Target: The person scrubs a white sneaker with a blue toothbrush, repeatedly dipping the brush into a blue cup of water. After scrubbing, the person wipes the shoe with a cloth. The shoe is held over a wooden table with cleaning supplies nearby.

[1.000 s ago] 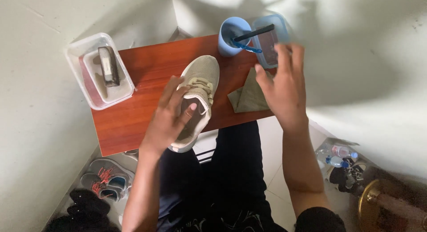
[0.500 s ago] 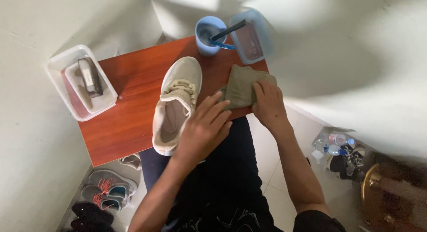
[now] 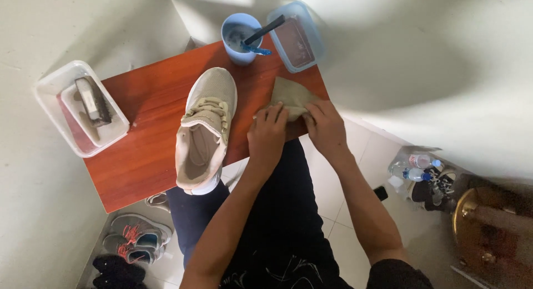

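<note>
A beige sneaker (image 3: 204,130) lies on the small reddish-brown table (image 3: 144,106), toe pointing away from me, with no hand on it. Just right of it lies an olive-green cloth (image 3: 290,92) near the table's front right corner. My left hand (image 3: 267,132) grips the cloth's near left edge. My right hand (image 3: 326,125) pinches its near right edge. Both hands sit side by side at the table's edge above my dark trousers.
A blue cup (image 3: 240,39) holding a dark-handled brush stands at the table's far edge beside a blue-rimmed container (image 3: 295,35). A clear tray (image 3: 81,108) with a brush overhangs the left end. Shoes (image 3: 135,237) lie on the floor below; bottles (image 3: 413,168) to the right.
My left hand left the sneaker and moved right onto the cloth. My right hand came down from near the cup onto the cloth's edge. The camera view shifted.
</note>
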